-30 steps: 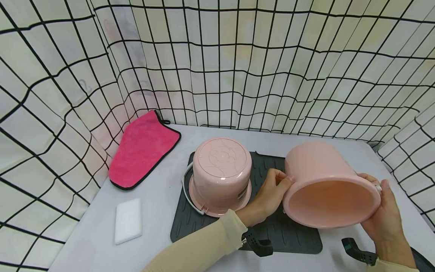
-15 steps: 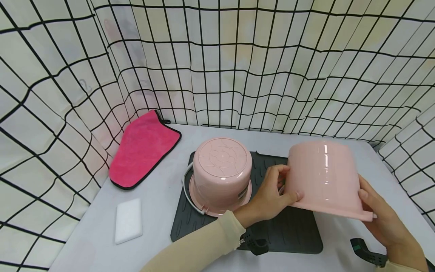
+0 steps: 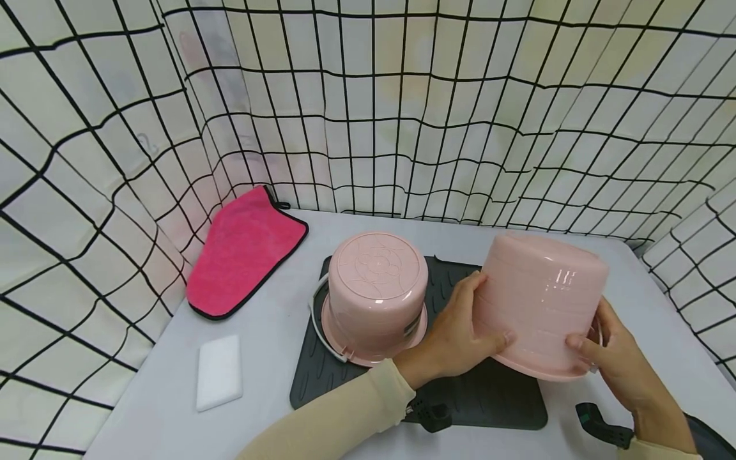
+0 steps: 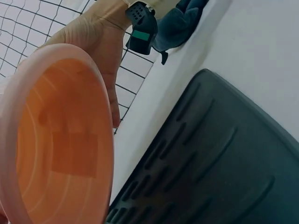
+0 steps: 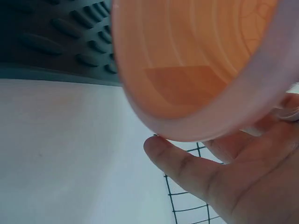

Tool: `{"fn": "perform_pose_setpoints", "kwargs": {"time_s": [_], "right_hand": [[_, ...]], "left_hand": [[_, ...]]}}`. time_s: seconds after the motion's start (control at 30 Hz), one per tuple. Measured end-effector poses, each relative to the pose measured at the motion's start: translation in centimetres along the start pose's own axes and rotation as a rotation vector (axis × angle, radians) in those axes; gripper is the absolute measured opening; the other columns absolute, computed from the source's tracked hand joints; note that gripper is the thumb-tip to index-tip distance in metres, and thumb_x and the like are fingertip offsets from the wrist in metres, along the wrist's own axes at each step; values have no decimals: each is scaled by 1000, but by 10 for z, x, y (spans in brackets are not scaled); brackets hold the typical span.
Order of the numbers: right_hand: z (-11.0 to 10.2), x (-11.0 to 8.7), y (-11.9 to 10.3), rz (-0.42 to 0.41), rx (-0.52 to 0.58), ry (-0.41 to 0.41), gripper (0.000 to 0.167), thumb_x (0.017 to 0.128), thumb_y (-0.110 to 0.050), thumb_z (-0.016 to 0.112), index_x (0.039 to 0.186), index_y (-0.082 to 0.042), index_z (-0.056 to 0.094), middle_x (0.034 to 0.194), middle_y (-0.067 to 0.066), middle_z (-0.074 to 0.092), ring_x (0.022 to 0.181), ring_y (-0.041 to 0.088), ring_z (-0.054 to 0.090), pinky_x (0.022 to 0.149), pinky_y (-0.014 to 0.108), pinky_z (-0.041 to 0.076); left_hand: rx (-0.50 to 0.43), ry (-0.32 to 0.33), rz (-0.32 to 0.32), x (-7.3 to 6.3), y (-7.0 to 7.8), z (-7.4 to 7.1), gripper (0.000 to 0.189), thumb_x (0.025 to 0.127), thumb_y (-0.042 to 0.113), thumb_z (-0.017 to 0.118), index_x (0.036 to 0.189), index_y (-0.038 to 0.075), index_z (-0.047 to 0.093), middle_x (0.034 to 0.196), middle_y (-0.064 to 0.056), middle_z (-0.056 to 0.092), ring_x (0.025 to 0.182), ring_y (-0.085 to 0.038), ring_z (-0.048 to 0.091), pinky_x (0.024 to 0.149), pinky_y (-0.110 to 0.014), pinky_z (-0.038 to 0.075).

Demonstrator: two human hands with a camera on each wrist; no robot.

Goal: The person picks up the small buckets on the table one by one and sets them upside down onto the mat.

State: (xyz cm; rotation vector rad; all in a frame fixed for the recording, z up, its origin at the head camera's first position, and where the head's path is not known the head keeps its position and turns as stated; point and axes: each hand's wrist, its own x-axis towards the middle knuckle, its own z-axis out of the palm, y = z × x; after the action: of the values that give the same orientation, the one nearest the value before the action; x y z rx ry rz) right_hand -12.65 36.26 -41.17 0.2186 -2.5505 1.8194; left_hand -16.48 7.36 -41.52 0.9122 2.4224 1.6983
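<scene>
A pink bucket (image 3: 540, 303) is held tilted, mouth down, over the right side of a dark ridged mat (image 3: 477, 399). My left hand (image 3: 451, 338) grips its left side, thumb on the outer wall near the rim. On the opposite side my right hand (image 3: 621, 361) holds it, the thumb against the wall. Both wrist views look into the bucket, where the inner wall (image 4: 70, 121) looks orange with a darker rectangular patch. Another pink bucket (image 3: 376, 294) stands upside down on the mat, its white handle (image 3: 315, 322) hanging to the left.
A bright pink cloth (image 3: 244, 255) with black edging lies at the back left, partly against the netting. A white sponge-like block (image 3: 220, 372) lies nearer on the white table (image 3: 144, 409). Black grid netting (image 3: 402, 121) over pale fabric walls in the back and sides.
The held bucket has turned from its mouth facing me to mouth down, and now leans the other way. The right hand's thumb has shifted onto the outer wall. The other bucket stays put.
</scene>
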Motion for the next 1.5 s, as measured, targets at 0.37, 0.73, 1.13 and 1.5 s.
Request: {"fn": "perform_pose_setpoints", "kwargs": {"time_s": [0.37, 0.73, 1.13, 1.5], "right_hand": [[27, 10, 1, -60, -218, 10, 105, 87, -2, 81, 165, -32, 18, 145, 0, 40, 117, 11, 53, 82, 23, 55], [46, 18, 8, -128, -272, 25, 116, 80, -2, 88, 165, -31, 15, 149, 3, 38, 121, 6, 51, 90, 14, 48], [61, 24, 13, -189, -241, 28, 126, 75, 2, 90, 166, -31, 11, 150, 4, 39, 127, 9, 46, 98, 69, 47], [64, 27, 12, -176, -210, 30, 126, 74, 0, 91, 166, -32, 11, 162, 13, 27, 147, 39, 24, 89, 93, 26]], "left_hand": [[176, 34, 43, -3, -18, 0, 103, 92, 31, 78, 165, 10, 9, 172, -10, 17, 159, -24, 18, 126, -44, 27], [326, 72, 43, -11, -27, 1, 110, 91, 27, 83, 164, 4, 5, 171, -21, 15, 161, -30, 13, 126, -45, 25], [337, 121, 49, -18, -35, 5, 112, 90, 23, 83, 164, 1, 2, 170, -26, 12, 160, -37, 11, 125, -52, 24], [317, 136, 27, -19, -38, 8, 113, 89, 23, 83, 164, 2, 1, 172, -23, 9, 160, -34, 11, 125, -53, 24]]}}
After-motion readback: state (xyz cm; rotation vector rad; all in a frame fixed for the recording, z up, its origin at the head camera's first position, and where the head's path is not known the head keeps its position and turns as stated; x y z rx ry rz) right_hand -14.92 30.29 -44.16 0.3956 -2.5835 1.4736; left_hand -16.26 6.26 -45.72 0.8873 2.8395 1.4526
